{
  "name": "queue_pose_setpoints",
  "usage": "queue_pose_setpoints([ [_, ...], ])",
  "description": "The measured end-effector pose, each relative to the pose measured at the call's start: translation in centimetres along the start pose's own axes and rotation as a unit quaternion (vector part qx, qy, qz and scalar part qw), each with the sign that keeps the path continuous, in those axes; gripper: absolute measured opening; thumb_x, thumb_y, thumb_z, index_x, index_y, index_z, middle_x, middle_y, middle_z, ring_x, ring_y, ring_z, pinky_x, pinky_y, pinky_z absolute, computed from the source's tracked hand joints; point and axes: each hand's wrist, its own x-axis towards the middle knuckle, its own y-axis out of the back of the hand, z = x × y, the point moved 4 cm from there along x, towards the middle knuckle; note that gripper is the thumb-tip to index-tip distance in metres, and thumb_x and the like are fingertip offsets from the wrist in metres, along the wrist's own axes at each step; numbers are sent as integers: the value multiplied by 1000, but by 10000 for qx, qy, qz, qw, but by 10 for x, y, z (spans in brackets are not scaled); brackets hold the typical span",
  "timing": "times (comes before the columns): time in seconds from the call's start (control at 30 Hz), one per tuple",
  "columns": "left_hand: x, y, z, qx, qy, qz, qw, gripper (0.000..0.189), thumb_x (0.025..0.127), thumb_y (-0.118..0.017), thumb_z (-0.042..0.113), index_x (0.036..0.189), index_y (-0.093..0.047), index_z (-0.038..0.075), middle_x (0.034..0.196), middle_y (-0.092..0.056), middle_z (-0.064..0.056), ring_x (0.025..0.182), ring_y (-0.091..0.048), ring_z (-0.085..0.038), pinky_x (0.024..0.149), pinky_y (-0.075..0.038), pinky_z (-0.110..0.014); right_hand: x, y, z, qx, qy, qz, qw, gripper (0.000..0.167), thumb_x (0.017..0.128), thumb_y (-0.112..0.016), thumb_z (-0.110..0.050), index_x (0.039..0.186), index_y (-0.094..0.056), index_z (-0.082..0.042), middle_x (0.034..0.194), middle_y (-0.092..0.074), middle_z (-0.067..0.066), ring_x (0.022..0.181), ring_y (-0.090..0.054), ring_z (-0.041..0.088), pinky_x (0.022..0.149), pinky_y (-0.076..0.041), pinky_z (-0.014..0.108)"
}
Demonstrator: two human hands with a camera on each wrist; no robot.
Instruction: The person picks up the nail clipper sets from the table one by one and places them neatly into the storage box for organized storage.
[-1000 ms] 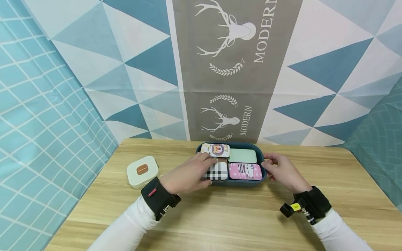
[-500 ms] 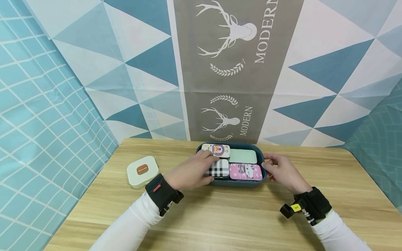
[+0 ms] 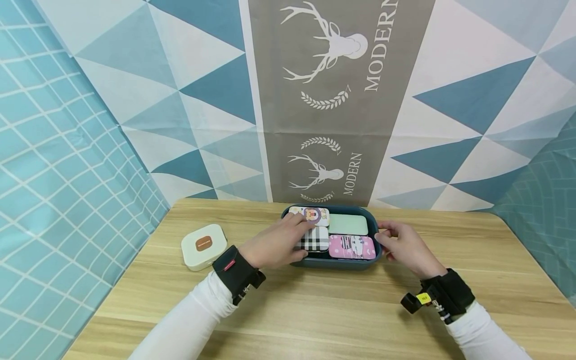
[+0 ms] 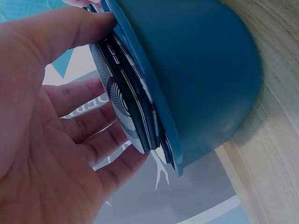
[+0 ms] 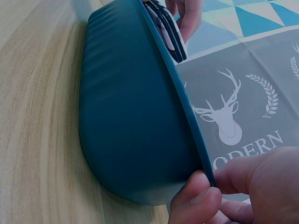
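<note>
A dark blue oval bin (image 3: 344, 265) holds several small tins. My left hand (image 3: 279, 244) grips a black-and-white plaid tin (image 3: 317, 239) at the bin's front left, thumb on its near edge and fingers across the far side. In the left wrist view this tin (image 4: 122, 100) stands above the bin's rim, over another layer. Behind it lies a lion-print tin (image 3: 317, 216), partly under my fingers. A mint green tin (image 3: 348, 224) and a pink cat-print tin (image 3: 352, 247) fill the right half. My right hand (image 3: 408, 249) pinches the bin's right rim between thumb and fingers.
A cream box (image 3: 204, 247) with a brown label stands on the wooden table (image 3: 324, 320), left of the bin. Close behind the table's back edge rises a patterned cloth wall (image 3: 216, 115) with deer prints.
The plaid tin has shifted slightly away and to the right, closer to the lion-print tin, along with my left hand. My right hand keeps its place on the rim.
</note>
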Motion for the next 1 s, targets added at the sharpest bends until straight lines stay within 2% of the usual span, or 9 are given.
queue_pose_setpoints([
  [0.4, 4, -6, -6, 91, -49, -49, 9999, 68, 97, -80, 24, 154, -52, 1, 143, -57, -14, 124, -52, -26, 109, -45, -40, 0, 0, -1, -10, 4, 6, 10000, 50, 108, -60, -11, 152, -46, 9, 103, -60, 19, 74, -61, 24, 62, -57, 32],
  [1.0, 6, -5, -4, 234, 35, -135, 9996, 68, 97, -81, 26, 154, -53, 3, 141, -56, -13, 124, -52, -26, 109, -46, -41, -2, -1, -4, -46, -36, 16, 10000, 49, 108, -58, -10, 151, -46, 11, 102, -61, 18, 74, -61, 24, 63, -57, 32],
])
